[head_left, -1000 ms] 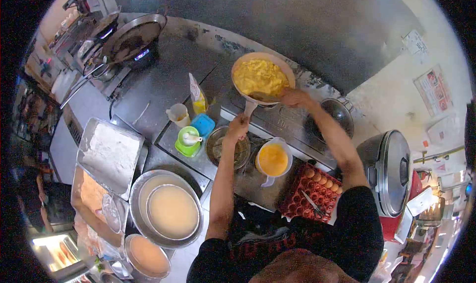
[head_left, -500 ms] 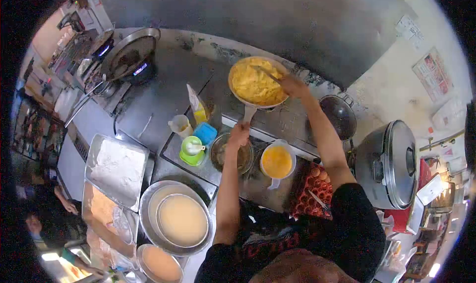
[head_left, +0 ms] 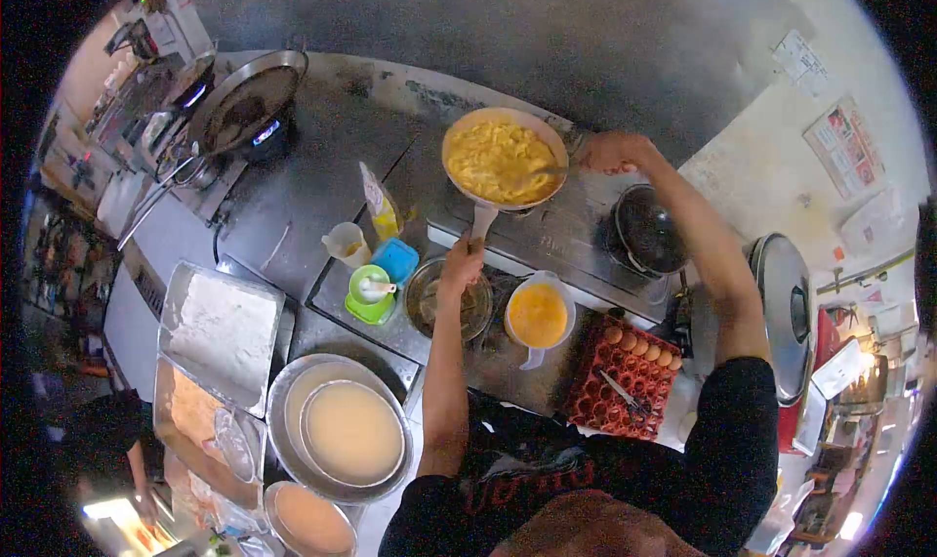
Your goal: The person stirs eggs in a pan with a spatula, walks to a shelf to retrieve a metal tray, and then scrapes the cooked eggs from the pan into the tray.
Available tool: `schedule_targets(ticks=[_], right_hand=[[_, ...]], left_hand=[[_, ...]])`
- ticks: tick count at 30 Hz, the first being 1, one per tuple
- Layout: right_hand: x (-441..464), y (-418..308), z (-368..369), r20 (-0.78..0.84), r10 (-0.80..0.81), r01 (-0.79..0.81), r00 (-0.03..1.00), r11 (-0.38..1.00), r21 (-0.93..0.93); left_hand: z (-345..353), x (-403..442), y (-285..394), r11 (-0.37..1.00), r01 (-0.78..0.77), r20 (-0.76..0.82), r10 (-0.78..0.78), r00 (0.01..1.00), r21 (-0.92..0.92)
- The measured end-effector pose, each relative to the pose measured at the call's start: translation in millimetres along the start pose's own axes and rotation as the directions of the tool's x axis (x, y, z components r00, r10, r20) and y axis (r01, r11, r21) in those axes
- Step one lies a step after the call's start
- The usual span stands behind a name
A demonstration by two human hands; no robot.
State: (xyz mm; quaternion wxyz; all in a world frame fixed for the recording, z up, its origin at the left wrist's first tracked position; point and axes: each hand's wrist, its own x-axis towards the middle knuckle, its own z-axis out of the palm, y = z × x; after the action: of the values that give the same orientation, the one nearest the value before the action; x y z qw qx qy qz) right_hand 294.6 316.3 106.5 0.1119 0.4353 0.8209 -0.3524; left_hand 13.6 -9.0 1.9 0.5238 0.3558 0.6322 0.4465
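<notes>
A pan (head_left: 485, 208) with a pale rim sits on the stove, full of yellow scrambled eggs (head_left: 496, 157). My left hand (head_left: 463, 266) is closed round its handle (head_left: 481, 227), on the near side. Right of the pan, my right hand (head_left: 617, 153) grips a spatula (head_left: 549, 171), whose blurred end rests in the right part of the eggs. Just below my left hand stands a round metal bowl (head_left: 422, 298), partly covered by my wrist. Beside it is a clear jug (head_left: 569, 313) of beaten egg.
An egg tray (head_left: 617, 386) holds several eggs and scissors (head_left: 619, 389). A lidded black pot (head_left: 652, 230) and a large cooker (head_left: 786, 313) stand right. Batter bowls (head_left: 293, 450) and a flour tray (head_left: 217, 328) lie left. A wok (head_left: 249, 98) sits far left; a person (head_left: 107, 435) stands lower left.
My right hand has swung right and slightly up, drawing the spatula from the upper part of the eggs to their right side. The egg tray is less covered by my arm. My left hand keeps the handle.
</notes>
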Motion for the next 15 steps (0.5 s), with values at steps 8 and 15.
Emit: schedule_targets(ticks=[8,15], right_hand=[[-46.5,-48.2,97.9,-0.458,-0.487,0.206,0.744,0.819,-0.535],[-6.7,-81.2,75.5,-0.583,-0.025,-0.427,0.812,0.655,-0.623]], left_hand=[[3.1,-1.2,-1.0,0.993,-0.098,-0.08,0.103,0.991,0.071],[1.1,8.1,-7.1,0.99,0.119,-0.034,-0.121,0.992,-0.073]])
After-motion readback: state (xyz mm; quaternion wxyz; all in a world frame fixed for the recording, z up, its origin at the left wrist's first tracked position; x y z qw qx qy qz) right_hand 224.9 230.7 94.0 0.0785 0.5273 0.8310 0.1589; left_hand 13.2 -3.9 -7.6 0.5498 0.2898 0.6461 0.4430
